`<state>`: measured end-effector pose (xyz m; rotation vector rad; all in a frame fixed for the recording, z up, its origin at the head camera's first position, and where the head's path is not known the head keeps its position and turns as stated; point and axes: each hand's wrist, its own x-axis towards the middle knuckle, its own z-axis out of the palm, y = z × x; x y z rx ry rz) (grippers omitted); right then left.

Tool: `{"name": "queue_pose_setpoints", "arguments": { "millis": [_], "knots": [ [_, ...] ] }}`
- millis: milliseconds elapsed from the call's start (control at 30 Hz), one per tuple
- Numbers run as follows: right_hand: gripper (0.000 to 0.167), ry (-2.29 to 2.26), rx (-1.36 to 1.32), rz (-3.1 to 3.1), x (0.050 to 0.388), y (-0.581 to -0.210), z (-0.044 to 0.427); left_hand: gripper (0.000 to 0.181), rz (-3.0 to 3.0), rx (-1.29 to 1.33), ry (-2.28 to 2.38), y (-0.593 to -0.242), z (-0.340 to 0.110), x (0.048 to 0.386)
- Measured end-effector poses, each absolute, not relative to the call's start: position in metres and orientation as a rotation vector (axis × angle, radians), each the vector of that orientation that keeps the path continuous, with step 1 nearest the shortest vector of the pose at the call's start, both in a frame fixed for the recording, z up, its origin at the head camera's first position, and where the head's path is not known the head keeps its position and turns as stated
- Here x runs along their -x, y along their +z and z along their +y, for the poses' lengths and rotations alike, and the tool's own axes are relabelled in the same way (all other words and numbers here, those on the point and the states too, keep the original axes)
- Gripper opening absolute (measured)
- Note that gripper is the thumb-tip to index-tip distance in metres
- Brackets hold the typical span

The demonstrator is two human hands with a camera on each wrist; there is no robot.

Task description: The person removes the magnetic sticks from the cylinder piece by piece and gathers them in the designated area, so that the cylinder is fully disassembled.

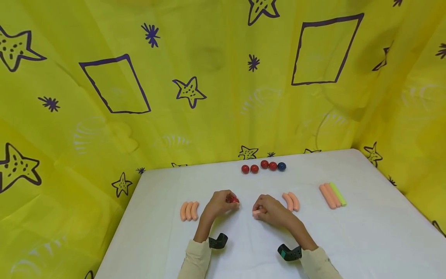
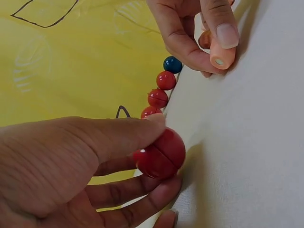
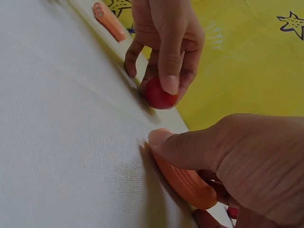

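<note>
My left hand point(image 1: 220, 203) holds a glossy red ball point(image 2: 164, 154) between thumb and fingers, just above the white table. A seam line runs across the ball. To its right, my right hand point(image 1: 271, 209) pinches a curved orange toy rod point(image 3: 183, 183) with ribbed sides. One end of that rod faces the left wrist camera and shows a small pale disc. A gap separates the ball from the rod. Part of the rod is hidden by the right fingers.
Three curved orange rods point(image 1: 189, 211) lie left of my hands, two more point(image 1: 294, 200) just beyond the right hand. Straight orange rods point(image 1: 330, 195) and a lime-green rod point(image 1: 338, 193) lie farther right. Several red balls point(image 1: 254, 169) and a blue ball point(image 1: 281, 166) line the back, near a yellow curtain point(image 1: 223, 128).
</note>
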<state>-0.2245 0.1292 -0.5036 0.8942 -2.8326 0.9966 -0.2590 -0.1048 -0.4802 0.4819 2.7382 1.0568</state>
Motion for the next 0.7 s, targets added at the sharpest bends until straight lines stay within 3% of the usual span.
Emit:
{"name": "queue_pose_setpoints", "arguments": {
  "millis": [700],
  "knots": [
    [0.008,1.013,-0.844,-2.836,0.220,-0.503,0.126,0.029,2.906,-0.078,1.433,-0.495,-0.069,0.340]
  ]
}}
